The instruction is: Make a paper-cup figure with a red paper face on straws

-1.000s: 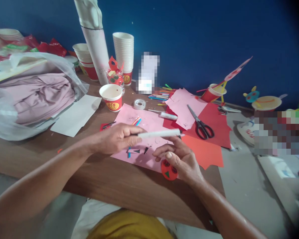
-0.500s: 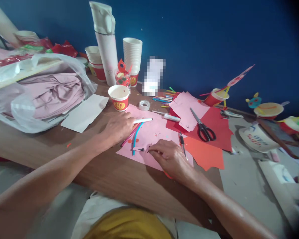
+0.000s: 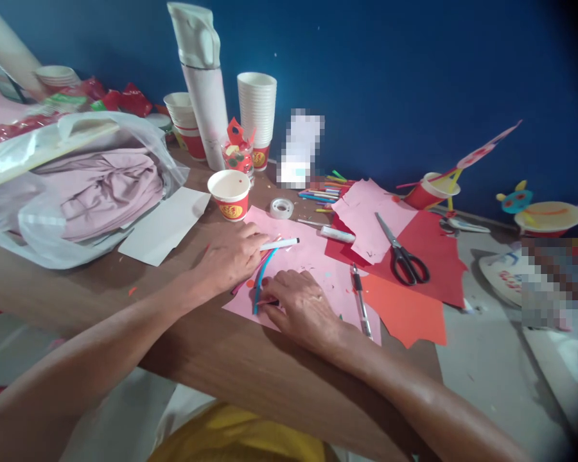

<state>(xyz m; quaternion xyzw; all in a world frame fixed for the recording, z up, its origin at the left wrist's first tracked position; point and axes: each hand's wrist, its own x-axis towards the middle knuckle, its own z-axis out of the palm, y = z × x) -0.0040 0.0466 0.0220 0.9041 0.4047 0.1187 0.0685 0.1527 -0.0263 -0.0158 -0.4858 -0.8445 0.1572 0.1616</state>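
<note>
My left hand (image 3: 228,258) lies on the pink paper sheet (image 3: 318,269), shut on a white marker (image 3: 279,244) whose tip points right. My right hand (image 3: 301,308) presses down on the sheet with curled fingers, its fingertips over a small black paper scrap (image 3: 271,303). A curved blue strip (image 3: 259,285) and a thin pink strip (image 3: 243,282) run between my hands. A black-and-silver pen (image 3: 361,301) lies on the sheet's right edge. The red round paper piece is hidden from view.
Scissors (image 3: 401,255) lie on red paper (image 3: 428,256), beside orange paper (image 3: 402,308). A tape roll (image 3: 282,208), a glue stick (image 3: 338,234), a red-and-white paper cup (image 3: 228,194), stacked cups (image 3: 257,109) and a plastic bag of pink cloth (image 3: 91,192) stand on the wooden table (image 3: 250,359).
My right hand has moved left across the pink sheet, and the red round piece held earlier is out of sight. The pen now lies on the sheet. My left hand has lowered the marker.
</note>
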